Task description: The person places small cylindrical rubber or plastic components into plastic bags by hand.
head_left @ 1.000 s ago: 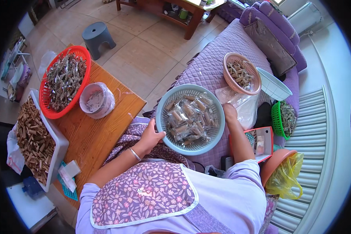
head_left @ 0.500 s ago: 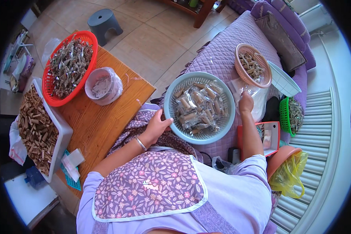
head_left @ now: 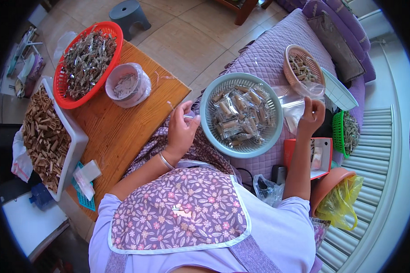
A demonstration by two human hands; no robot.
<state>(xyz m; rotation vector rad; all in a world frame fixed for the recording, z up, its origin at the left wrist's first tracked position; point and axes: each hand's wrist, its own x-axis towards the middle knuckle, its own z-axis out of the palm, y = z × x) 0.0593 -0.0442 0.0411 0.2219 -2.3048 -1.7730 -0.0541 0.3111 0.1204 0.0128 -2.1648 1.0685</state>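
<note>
Just left of the pale blue basket (head_left: 208,141), my left hand (head_left: 182,129) is raised with its fingers curled in, apart from the rim. A thin white sliver shows at those fingers, too small to name. Packets in clear wrap with brown tube-like pieces (head_left: 241,111) fill the basket. On its right side, my right hand (head_left: 311,117) pinches the edge of a clear plastic bag (head_left: 294,108), which lies over the purple quilted cover. Behind that hand stands a peach basket (head_left: 288,68) of brown pieces.
On the wooden table (head_left: 123,123) at left are a red basket (head_left: 59,88) of wrapped scraps and a plastic-lined tub (head_left: 141,98). A white tray (head_left: 77,136) holds brown pieces. A green basket (head_left: 338,136), red box (head_left: 321,170) and terracotta-coloured container (head_left: 325,182) stand at right.
My left hand has let go of the blue basket's rim and risen, fingers curling. My right hand has moved right and turned upward, drawing up the clear bag. The view has shifted slightly.
</note>
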